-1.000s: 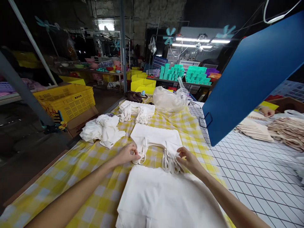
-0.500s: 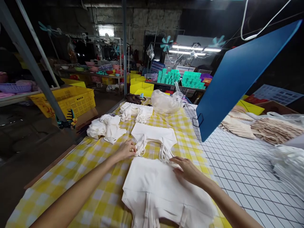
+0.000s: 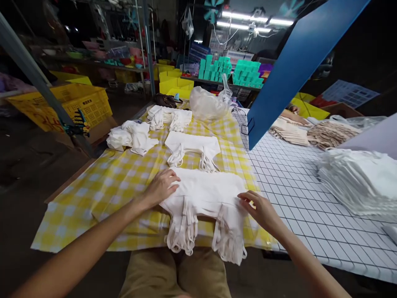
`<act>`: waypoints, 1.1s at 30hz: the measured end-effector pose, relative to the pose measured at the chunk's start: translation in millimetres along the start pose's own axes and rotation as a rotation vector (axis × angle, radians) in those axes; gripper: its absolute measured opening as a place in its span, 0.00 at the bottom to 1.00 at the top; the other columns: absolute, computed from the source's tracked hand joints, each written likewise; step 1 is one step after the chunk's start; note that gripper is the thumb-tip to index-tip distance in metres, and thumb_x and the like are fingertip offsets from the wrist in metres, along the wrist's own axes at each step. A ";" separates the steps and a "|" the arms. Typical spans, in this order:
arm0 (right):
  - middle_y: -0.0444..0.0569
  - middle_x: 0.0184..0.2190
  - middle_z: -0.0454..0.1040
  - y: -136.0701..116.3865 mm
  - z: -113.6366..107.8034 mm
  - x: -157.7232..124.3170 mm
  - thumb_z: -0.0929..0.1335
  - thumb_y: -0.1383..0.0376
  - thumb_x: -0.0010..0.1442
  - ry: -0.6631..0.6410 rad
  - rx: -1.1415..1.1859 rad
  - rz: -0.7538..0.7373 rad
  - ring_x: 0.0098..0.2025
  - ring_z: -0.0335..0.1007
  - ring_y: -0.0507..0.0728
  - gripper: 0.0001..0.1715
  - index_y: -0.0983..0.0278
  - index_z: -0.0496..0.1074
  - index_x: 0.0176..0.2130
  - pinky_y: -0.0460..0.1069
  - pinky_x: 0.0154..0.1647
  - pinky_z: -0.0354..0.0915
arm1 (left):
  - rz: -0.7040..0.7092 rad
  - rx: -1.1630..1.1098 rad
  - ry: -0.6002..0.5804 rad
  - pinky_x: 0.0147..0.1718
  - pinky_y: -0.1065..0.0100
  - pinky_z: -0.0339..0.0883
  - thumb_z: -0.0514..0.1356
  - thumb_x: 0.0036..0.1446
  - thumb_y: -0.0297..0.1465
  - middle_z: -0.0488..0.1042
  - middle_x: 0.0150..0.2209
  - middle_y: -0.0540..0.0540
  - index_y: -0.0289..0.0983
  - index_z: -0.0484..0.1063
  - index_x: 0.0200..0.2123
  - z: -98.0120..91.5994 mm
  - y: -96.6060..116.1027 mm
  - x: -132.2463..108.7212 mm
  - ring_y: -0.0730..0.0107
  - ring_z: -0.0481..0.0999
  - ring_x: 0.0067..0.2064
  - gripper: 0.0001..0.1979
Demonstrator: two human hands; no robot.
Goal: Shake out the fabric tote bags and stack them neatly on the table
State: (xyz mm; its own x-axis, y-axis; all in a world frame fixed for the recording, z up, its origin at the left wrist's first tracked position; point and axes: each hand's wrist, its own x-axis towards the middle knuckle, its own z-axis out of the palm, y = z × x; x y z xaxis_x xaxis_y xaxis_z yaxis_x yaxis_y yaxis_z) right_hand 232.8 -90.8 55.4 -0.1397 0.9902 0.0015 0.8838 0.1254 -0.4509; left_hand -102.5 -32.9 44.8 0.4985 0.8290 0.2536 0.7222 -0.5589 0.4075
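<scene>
A stack of white cloth bags (image 3: 206,191) lies at the near edge of the yellow checked tablecloth (image 3: 124,178), its handles (image 3: 182,231) hanging over the table's front. My left hand (image 3: 161,187) rests flat on the stack's left corner with fingers spread. At the stack's right edge my right hand (image 3: 260,209) touches the cloth, fingers curled lightly. Just beyond lies a second white stack (image 3: 192,145), handles toward me.
More white bags (image 3: 132,134) and a further pile (image 3: 169,116) lie beyond, with a clear plastic bag (image 3: 207,105). A blue board (image 3: 294,62) slants over the white gridded table (image 3: 297,194). White piles (image 3: 359,180) and beige piles (image 3: 328,134) lie right. Yellow crate (image 3: 74,103) at left.
Both hands left the far stack's handles and came back to the near stack, which now lies closer to the table edge with its handles hanging over. The view has tilted downward.
</scene>
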 end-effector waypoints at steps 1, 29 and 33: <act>0.51 0.34 0.72 -5.8 5.0 -4.1 0.60 0.59 0.58 -0.001 0.015 -0.005 0.34 0.68 0.56 0.14 0.61 0.71 0.36 0.50 0.33 0.63 | 0.006 -0.025 -0.029 0.47 0.63 0.60 0.55 0.55 0.30 0.70 0.39 0.45 0.38 0.72 0.39 3.4 12.8 -5.0 0.65 0.68 0.44 0.09; 0.51 0.37 0.70 -72.1 49.3 -12.2 0.57 0.70 0.55 0.253 -0.103 0.230 0.33 0.65 0.55 0.14 0.64 0.67 0.38 0.48 0.31 0.55 | -0.466 -0.374 -0.306 0.32 0.71 0.66 0.52 0.46 0.23 0.76 0.36 0.45 0.34 0.68 0.50 5.8 52.4 -8.3 0.69 0.74 0.33 0.24; 0.49 0.33 0.71 -62.3 38.5 -3.1 0.58 0.66 0.55 0.189 0.050 0.159 0.33 0.66 0.55 0.12 0.62 0.69 0.32 0.48 0.33 0.57 | -0.575 -0.513 -0.385 0.20 0.74 0.58 0.51 0.48 0.25 0.69 0.20 0.51 0.31 0.70 0.47 -1.8 38.6 2.5 0.76 0.65 0.19 0.22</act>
State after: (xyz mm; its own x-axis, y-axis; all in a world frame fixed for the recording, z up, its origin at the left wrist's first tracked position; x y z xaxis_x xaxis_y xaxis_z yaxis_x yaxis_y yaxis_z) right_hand 160.9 -104.1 49.1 0.0901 0.9917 0.0919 0.8639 -0.0319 -0.5027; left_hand -74.3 -52.4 62.7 0.3170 0.8641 -0.3910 0.6528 0.1003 0.7508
